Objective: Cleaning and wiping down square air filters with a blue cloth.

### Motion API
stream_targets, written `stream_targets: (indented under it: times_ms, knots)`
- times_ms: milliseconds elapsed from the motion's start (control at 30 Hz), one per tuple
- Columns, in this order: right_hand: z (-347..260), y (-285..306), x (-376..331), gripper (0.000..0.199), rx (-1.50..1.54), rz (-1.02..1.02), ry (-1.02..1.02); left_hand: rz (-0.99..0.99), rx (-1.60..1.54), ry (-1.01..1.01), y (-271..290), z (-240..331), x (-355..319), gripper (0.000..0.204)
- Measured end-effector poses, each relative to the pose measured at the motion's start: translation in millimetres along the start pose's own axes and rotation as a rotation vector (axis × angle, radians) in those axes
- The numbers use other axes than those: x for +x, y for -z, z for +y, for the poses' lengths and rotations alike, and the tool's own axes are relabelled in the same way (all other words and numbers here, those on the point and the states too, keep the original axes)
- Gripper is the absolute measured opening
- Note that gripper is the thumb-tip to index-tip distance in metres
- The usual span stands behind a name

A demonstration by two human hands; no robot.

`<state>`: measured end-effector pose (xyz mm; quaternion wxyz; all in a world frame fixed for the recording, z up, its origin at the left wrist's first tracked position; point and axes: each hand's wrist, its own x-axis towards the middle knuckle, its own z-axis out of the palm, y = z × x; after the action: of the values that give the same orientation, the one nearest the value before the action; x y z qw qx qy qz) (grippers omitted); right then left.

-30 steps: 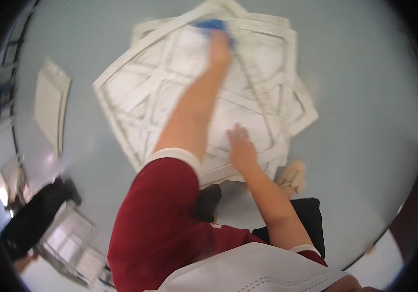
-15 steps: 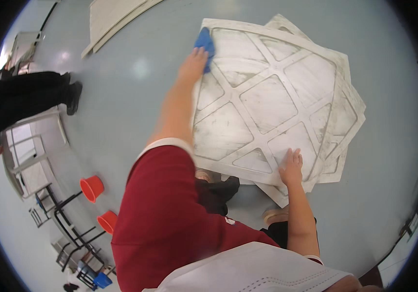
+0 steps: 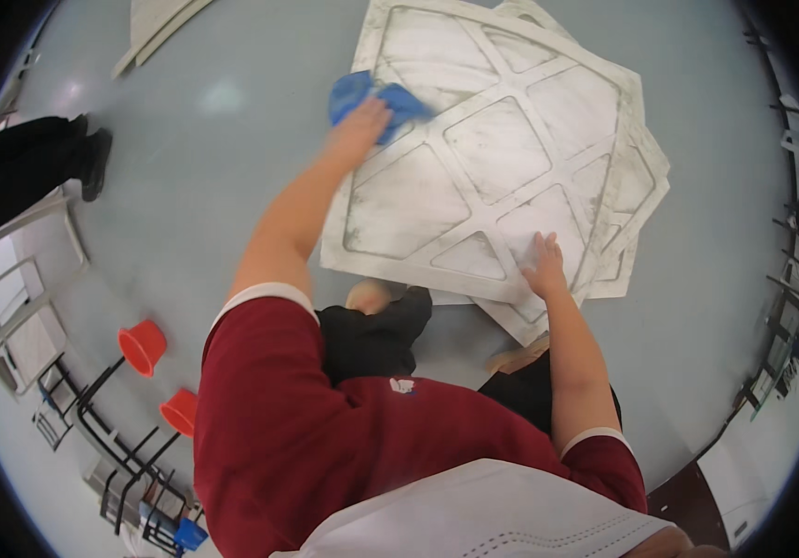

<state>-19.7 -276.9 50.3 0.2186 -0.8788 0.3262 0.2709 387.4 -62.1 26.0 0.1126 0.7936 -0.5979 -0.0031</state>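
- Grey-blue floor spreads around the work, glossy at upper left.
- Ahead of the person lies a stack of off-white panels, turned at different angles; its top panel has crossing ribs and grey smudges, and lower panels jut out at right.
- Left hand, blurred, grips a bunched blue cloth at the top panel's left edge, the cloth partly overhanging it.
- Right hand rests on the panel's near right part, fingers extended and holding nothing; the two hands are well apart.
- On the dark red shirt sits a small pale emblem, too small to read.
- At left stand two red buckets, near black metal frames.
- Farther up, another person's black trouser leg and dark shoe show.
- Pale boards lie at upper left.
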Motion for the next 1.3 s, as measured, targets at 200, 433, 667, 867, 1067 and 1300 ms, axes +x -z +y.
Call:
stream_targets:
  times_ms: [200, 433, 667, 867, 1067, 1300]
  knots:
    - [-6, 1, -2, 0.083, 0.0, 0.026, -0.023, 0.368, -0.838, 1.2, 18, -66, -34, 0.049]
    - [-7, 6, -1, 0.081, 0.031, -0.068, -0.122, -0.005, -0.131, 0.44, -42, 43, 70, 0.045]
    - [-3, -14, -6, 0.064, -0.014, 0.056, -0.038, -0.161, -0.239, -0.118, -71, 134, 103, 0.046]
    - [-18, -37, -57, 0.051, 0.348, 0.34, -0.148, -0.075, 0.035, 0.425, -72, 69, 101, 0.051]
    - [-20, -22, -52, 0.056, 0.454, 0.563, -0.257, -0.174, -0.533, -0.064, -105, 229, 122, 0.051]
    - [15, 14, -43, 0.073, 0.575, 0.705, -0.398, -0.595, -1.379, 0.277, 3, 284, 113, 0.059]
